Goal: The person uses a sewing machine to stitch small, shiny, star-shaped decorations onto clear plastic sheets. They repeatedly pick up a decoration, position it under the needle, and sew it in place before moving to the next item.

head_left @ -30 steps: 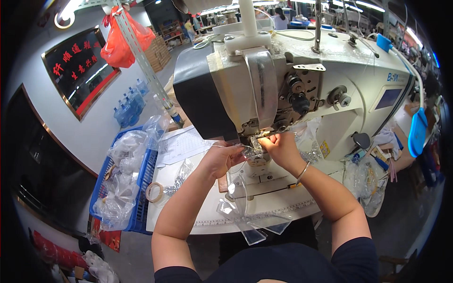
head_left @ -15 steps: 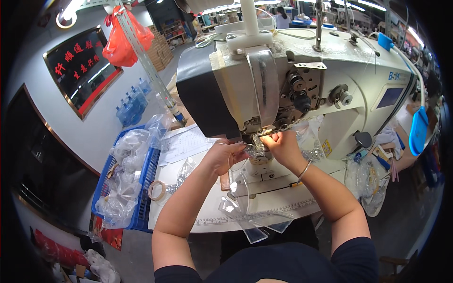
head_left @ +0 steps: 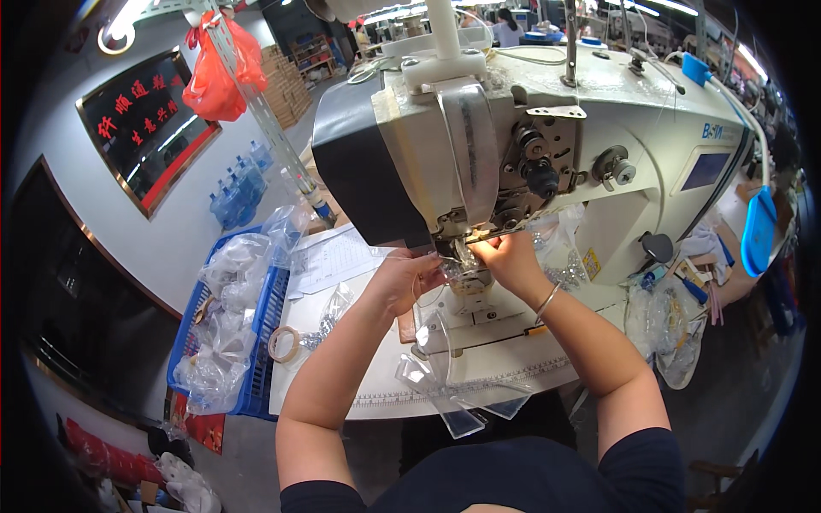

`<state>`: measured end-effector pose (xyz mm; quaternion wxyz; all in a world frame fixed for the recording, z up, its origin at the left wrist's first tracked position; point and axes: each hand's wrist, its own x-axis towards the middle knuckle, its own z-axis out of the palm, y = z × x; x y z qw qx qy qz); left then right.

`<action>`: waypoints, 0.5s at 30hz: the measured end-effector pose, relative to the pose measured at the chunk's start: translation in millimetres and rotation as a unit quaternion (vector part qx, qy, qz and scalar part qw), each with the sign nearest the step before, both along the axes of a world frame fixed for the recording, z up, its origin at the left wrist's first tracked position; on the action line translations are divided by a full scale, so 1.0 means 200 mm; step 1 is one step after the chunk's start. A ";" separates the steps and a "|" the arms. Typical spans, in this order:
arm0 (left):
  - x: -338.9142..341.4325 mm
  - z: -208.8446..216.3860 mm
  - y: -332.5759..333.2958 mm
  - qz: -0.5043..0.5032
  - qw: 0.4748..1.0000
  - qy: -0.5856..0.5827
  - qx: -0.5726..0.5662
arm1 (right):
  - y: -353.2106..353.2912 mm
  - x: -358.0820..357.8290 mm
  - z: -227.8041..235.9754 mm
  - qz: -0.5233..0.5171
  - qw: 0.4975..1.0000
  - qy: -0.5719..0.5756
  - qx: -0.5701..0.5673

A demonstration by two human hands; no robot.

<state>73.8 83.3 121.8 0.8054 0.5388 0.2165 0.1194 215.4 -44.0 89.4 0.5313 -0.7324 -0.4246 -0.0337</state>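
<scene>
A large white sewing machine with a dark front cover stands before me. Under its needle area, a clear plastic piece with a glittering surface lies between my hands. My left hand pinches its left side, with a thin pale thread or cord hanging by the fingers. Close to the needle, my right hand has its fingers closed on the piece's right side; the fingertips are partly hidden by the machine. Clear plastic strips hang below the hands over the table's front edge.
At the left, a blue basket holds clear plastic bags. A tape roll and paper sheets lie beside it on the white table. Bagged plastic parts are at the right, below a hanging blue-ended lever.
The view has shifted slightly, so the machine sits a little further left. Both hands keep their hold near the needle; the left fingers have curled in slightly.
</scene>
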 end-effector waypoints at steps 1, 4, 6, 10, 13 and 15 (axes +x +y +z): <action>-0.01 0.01 -0.02 0.001 1.000 0.003 0.003 | -0.01 0.00 0.01 0.008 1.000 0.006 -0.002; -0.01 0.00 0.00 -0.004 1.000 -0.001 -0.001 | -0.01 -0.02 0.03 0.016 0.999 0.036 0.009; -0.01 -0.01 0.01 -0.008 1.000 -0.005 -0.009 | -0.01 -0.02 0.03 0.018 0.999 0.027 0.013; -0.01 -0.01 0.00 -0.005 0.999 -0.010 -0.031 | -0.03 -0.03 0.03 0.030 0.997 0.069 0.025; -0.10 -0.03 -0.08 -0.050 0.998 -0.032 -0.028 | -0.11 -0.12 -0.02 0.060 0.988 0.072 0.124; -0.19 -0.16 -0.14 -0.070 0.997 -0.037 0.001 | -0.24 -0.26 -0.07 0.082 0.979 0.092 0.159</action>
